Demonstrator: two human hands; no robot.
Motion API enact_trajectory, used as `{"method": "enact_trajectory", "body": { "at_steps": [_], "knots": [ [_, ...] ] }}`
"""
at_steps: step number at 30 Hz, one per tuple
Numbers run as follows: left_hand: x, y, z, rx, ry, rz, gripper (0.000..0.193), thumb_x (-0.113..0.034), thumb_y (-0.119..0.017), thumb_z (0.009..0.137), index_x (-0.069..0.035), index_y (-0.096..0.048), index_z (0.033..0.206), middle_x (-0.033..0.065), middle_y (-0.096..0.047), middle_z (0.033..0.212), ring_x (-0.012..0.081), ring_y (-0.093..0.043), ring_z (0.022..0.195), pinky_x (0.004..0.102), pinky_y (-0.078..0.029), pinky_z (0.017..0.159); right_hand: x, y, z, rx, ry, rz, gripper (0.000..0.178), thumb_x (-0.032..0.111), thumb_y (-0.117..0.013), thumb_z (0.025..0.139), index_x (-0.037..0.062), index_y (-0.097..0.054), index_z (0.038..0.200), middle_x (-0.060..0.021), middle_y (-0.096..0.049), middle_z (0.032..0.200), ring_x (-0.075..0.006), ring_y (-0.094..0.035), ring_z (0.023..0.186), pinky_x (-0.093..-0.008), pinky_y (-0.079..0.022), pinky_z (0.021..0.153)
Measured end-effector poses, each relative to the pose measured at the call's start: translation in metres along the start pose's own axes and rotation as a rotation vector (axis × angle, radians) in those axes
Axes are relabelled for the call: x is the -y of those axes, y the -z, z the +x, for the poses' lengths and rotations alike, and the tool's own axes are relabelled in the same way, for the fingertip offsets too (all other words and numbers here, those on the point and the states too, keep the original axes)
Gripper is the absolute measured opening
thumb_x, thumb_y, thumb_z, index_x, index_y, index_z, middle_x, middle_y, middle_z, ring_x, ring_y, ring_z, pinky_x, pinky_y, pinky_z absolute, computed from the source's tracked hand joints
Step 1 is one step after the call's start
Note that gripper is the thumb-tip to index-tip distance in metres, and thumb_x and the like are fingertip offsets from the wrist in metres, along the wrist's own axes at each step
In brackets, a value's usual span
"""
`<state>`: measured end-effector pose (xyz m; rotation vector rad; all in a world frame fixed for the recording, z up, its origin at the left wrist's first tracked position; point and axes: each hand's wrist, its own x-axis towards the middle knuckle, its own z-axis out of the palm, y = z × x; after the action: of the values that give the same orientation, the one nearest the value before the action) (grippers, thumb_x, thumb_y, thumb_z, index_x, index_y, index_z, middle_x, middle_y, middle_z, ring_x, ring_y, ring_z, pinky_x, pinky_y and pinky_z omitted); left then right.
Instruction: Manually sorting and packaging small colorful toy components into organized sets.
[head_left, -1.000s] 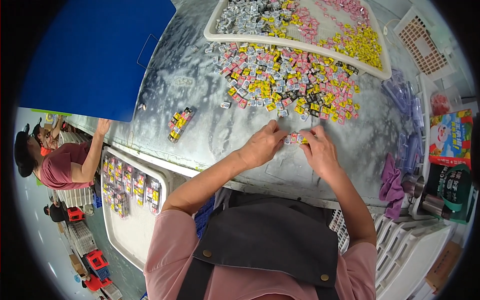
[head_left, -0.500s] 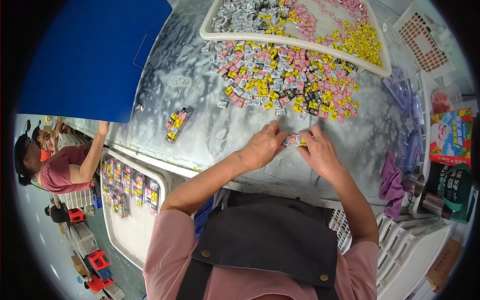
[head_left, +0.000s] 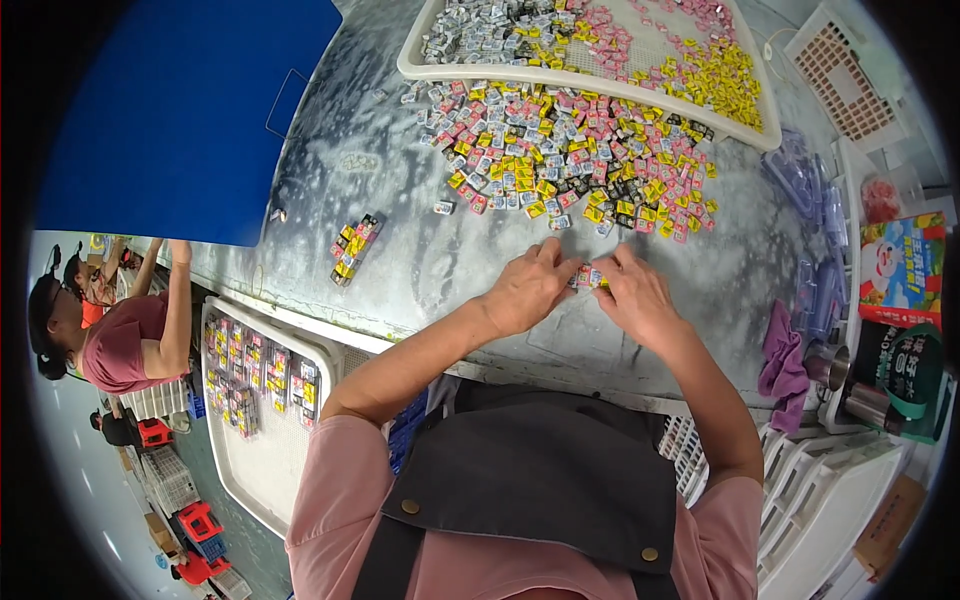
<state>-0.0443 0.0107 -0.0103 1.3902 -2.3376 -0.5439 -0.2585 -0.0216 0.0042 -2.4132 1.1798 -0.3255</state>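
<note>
while blocks point(head_left: 520, 177) litter mottled table point(head_left: 430, 245), co-worker point(head_left: 128, 345) nearby

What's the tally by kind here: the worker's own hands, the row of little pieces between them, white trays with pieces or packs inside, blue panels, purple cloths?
Hands: 2, left hand and right hand
Row of small pieces: 1
White trays: 2, far tray and left-side tray
Blue panel: 1
Purple cloth: 1
Total: 7

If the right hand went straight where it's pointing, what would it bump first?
Beyond the small row of pieces it's touching, the right hand would probably bump the near edge of the colourful heap; depth is unclear.
</note>
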Motion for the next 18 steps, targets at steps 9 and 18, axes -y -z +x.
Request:
{"method": "enact_trajectory", "body": {
  "at_steps": [9, 18],
  "knots": [
    [-0.002, -0.001, 0.004, 0.022, 0.003, 0.143, 0.036, -0.02, -0.073, 0.087, -0.009, -0.063, 0.121, 0.0125, -0.055, 0.103, 0.0322, -0.064, 0.087, 0.0429, -0.056, 0.072, -0.004, -0.004, -0.001, 0.03, 0.04, -0.09, 0.023, 0.013, -0.07, 0.085, 0.0035, -0.057, 0.101, -0.0141, -0.055, 0.103, -0.0356, -0.065, 0.092, -0.0483, -0.053, 0.076],
    [-0.005, -0.005, 0.003, 0.004, 0.017, 0.165, 0.033, -0.021, -0.072, 0.088, -0.009, -0.064, 0.117, 0.0123, -0.055, 0.101, 0.0327, -0.065, 0.085, 0.0434, -0.056, 0.07, 0.002, -0.002, 0.003, 0.077, 0.014, -0.09, 0.022, 0.017, -0.067, 0.088, 0.0012, -0.058, 0.1, -0.0147, -0.055, 0.106, -0.0349, -0.065, 0.094, -0.0488, -0.054, 0.078]
  ]
}}
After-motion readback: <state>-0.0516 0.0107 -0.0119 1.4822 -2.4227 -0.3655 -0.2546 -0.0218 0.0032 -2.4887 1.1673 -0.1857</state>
